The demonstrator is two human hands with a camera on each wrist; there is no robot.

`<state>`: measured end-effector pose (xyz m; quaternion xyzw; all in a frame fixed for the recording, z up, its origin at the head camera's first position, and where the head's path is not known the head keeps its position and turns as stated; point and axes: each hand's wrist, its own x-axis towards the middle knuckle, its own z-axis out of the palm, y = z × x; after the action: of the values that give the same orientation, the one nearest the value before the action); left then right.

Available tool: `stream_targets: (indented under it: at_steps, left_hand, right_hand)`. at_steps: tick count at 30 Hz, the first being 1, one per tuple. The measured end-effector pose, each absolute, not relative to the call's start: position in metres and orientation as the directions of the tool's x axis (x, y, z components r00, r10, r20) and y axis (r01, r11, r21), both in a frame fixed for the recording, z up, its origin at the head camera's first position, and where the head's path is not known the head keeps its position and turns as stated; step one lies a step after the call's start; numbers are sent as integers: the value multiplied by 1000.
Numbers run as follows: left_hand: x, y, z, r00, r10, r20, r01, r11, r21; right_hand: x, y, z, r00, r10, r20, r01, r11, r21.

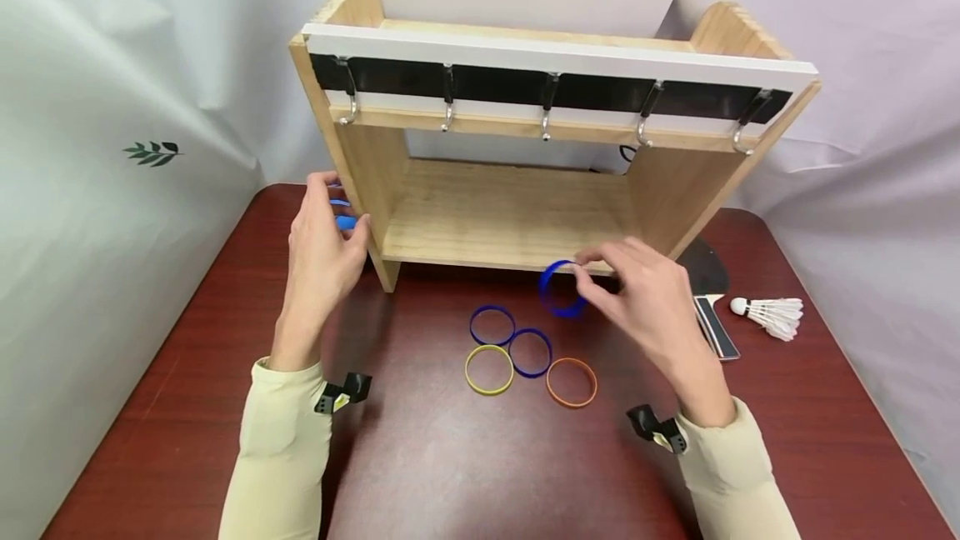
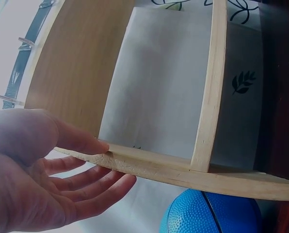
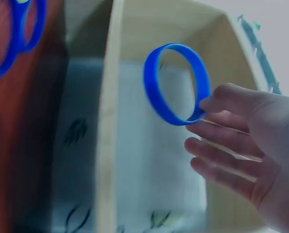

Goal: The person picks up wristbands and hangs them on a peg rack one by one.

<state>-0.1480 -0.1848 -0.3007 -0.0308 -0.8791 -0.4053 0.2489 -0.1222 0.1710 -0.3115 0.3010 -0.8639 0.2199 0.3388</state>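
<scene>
My right hand (image 1: pixel 641 298) pinches a blue silicone wristband (image 3: pixel 152 92) between thumb and forefinger, raised off the table in front of the lower shelf board. The other fingers of that hand spread loosely below it in the right wrist view. My left hand (image 1: pixel 322 252) grips the side panel (image 2: pixel 149 166) of a wooden shelf rack (image 1: pixel 510 211), thumb on the inner side and fingers on the outer. On the table lie two blue wristbands (image 1: pixel 492 307), a yellow wristband (image 1: pixel 489 392) and an orange wristband (image 1: pixel 572 403).
Several metal hooks (image 1: pixel 546 119) hang along the rack's white and black front rail (image 1: pixel 495 90). A blue ball (image 2: pixel 183 216) sits outside the left panel. Right of the rack, a shuttlecock (image 1: pixel 768 315) and a black-and-white object (image 1: pixel 716 327) lie on the red-brown table (image 1: pixel 420 457).
</scene>
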Motion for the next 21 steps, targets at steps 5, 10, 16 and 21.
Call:
stream_targets:
  at_steps: [5,10,16,21]
  left_hand:
    - [-149,-187,-302,-873,-152,463,252,671,697]
    - [-150,-187,-303,-871,-144,470,265,669,695]
    - [-150,-187,-303,-867,-134,480,279,668,690]
    - [-149,-186,-304,-858,-136,495,285,676,679]
  right_hand:
    - [-130,122,-286,-483,-397,781,-773,613,-166]
    - [-137,71,-258,-327,-351,877,-866,482,-130]
    - [-146,18,-226,-109,-216,970,-907,421,-8]
    - [-159,-11,-211,49,-129,990,-836,537,111]
